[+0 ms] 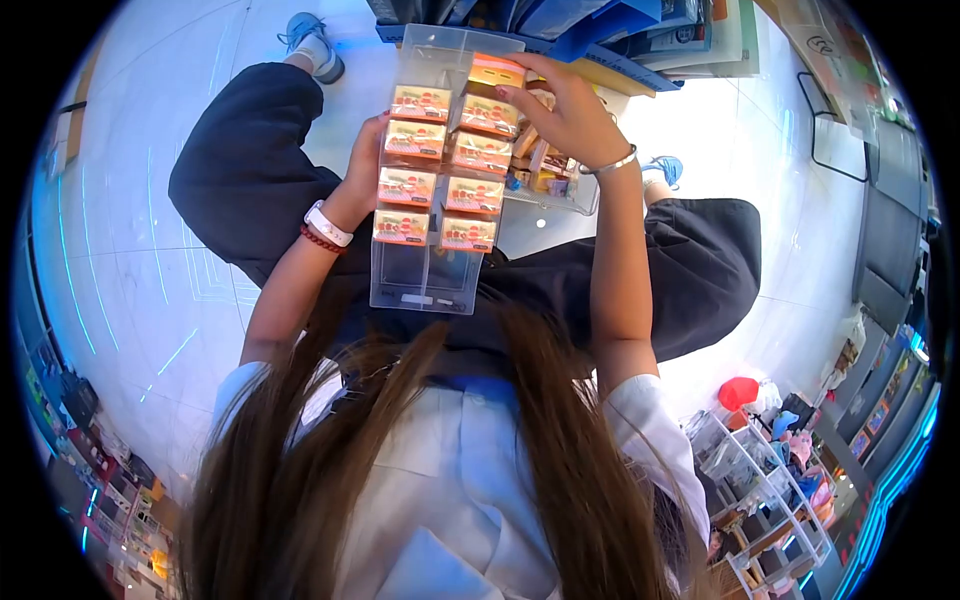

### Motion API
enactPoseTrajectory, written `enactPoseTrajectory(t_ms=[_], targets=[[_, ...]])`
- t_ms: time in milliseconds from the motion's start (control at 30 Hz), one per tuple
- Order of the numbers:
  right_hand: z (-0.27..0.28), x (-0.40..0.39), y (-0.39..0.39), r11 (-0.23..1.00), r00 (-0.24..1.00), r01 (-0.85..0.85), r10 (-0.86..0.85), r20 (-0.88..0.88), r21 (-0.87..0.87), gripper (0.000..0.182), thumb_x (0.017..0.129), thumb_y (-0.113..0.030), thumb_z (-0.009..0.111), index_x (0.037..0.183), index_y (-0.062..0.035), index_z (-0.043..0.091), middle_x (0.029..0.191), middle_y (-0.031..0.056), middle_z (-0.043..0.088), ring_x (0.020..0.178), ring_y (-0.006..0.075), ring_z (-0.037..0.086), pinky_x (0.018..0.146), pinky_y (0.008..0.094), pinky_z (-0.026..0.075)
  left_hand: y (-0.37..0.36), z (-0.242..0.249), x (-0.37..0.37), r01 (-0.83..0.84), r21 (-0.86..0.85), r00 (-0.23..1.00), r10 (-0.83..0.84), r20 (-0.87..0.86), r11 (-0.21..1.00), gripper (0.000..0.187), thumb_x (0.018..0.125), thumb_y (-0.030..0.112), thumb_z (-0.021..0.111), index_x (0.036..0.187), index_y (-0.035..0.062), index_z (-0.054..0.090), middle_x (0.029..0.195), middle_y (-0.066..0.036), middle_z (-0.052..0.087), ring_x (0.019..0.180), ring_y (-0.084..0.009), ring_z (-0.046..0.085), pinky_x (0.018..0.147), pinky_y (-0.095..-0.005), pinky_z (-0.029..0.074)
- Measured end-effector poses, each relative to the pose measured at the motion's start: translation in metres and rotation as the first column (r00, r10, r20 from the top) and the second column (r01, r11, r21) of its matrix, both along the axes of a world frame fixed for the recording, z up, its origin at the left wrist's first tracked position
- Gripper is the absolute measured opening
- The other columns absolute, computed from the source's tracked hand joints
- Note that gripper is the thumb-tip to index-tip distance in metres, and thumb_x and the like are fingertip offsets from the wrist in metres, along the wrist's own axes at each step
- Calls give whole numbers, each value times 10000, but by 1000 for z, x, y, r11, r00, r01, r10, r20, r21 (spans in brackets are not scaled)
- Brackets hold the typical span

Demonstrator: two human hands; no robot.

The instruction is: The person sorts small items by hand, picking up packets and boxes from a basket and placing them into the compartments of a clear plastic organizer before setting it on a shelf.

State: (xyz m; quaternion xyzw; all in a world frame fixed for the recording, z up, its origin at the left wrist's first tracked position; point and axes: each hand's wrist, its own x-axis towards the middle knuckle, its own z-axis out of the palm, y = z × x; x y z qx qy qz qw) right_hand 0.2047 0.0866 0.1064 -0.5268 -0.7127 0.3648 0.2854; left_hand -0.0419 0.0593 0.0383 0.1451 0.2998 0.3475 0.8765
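A clear plastic tray lies over my lap, split lengthwise into two columns. Small orange-and-yellow printed boxes stand in rows along both columns. My left hand grips the tray's left side, its fingers partly hidden behind the wall. At the upper right of the tray, my right hand has its thumb and fingers closed around the end box, which sits turned differently from the others. Part of that box is covered by the fingers.
Behind the tray, a clear container holds assorted small packages. Blue folders fill a bin at the top. A white wire rack with toys stands at lower right. My legs are spread on the pale tiled floor.
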Motion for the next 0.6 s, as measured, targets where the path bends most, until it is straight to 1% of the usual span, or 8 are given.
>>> enactPoseTrajectory(t_ms=[33, 133, 400, 433, 467, 500, 533, 600], targets=[[0, 0, 1, 1000, 999, -22, 22, 34, 3, 441, 848, -269, 594, 1192, -9, 496, 1110, 160, 580, 985, 255, 593, 854, 344, 477, -6, 9, 3, -8, 252, 981, 57, -185, 968, 508, 864, 414, 414, 1215, 49, 450, 1154, -125, 552, 1018, -238, 566, 887, -377, 448], [-2, -1, 3, 999, 997, -36, 35, 64, 26, 439, 851, -264, 590, 1196, -9, 496, 1115, 157, 577, 986, 261, 594, 867, 334, 474, -3, -1, 1, -17, 265, 983, 64, -171, 964, 506, 863, 409, 413, 1217, 49, 450, 1153, -127, 551, 1018, -239, 566, 883, -380, 451], [-4, 7, 1, 998, 997, -57, 56, -49, -34, 400, 866, -238, 573, 1202, -31, 511, 1143, 132, 572, 1035, 237, 576, 883, 322, 471, -6, 5, 4, 1, 349, 975, 76, -207, 937, 508, 861, 410, 412, 1216, 49, 453, 1161, -131, 548, 1019, -246, 566, 884, -378, 451], [-6, 11, 2, 998, 998, -50, 49, -46, -31, 400, 866, -238, 573, 1202, -31, 511, 1143, 132, 572, 1035, 237, 576, 883, 322, 471, -3, 2, 3, -10, 271, 983, 60, -176, 963, 507, 861, 410, 412, 1215, 51, 454, 1158, -129, 549, 1018, -245, 566, 884, -378, 451], [-9, 17, 1, 997, 991, 31, -22, -129, 64, 377, 879, -241, 553, 1188, -27, 523, 1143, 123, 574, 1027, 222, 579, 887, 321, 469, 0, -2, 1, -16, 191, 989, 44, -144, 981, 505, 861, 410, 412, 1215, 52, 456, 1155, -127, 550, 1018, -245, 566, 884, -378, 451], [-13, 24, 1, 982, 973, 117, -83, -217, 151, 358, 892, -245, 533, 1173, -24, 535, 1144, 114, 576, 1018, 207, 582, 891, 320, 467, 11, -24, -6, -7, -139, 996, 19, 85, 990, 492, 865, 400, 406, 1210, 53, 459, 1155, -119, 551, 1017, -240, 567, 882, -378, 452], [-16, 37, 1, 981, 972, 122, -87, -217, 151, 358, 892, -245, 533, 1173, -24, 535, 1144, 114, 576, 1018, 207, 582, 891, 320, 467, 12, -26, -8, -2, -139, 996, 14, 85, 990, 492, 865, 400, 406, 1210, 53, 459, 1155, -119, 551, 1017, -240, 567, 882, -378, 452], [-25, 75, 3, 941, 738, 337, -289, -609, -38, 335, 910, -254, 502, 1138, -15, 558, 1090, 92, 603, 965, 171, 596, 881, 313, 471, 12, -29, -9, -76, -92, 994, 83, 76, 993, 479, 868, 393, 404, 1202, 55, 469, 1153, -107, 556, 1019, -235, 567, 879, -372, 454]])
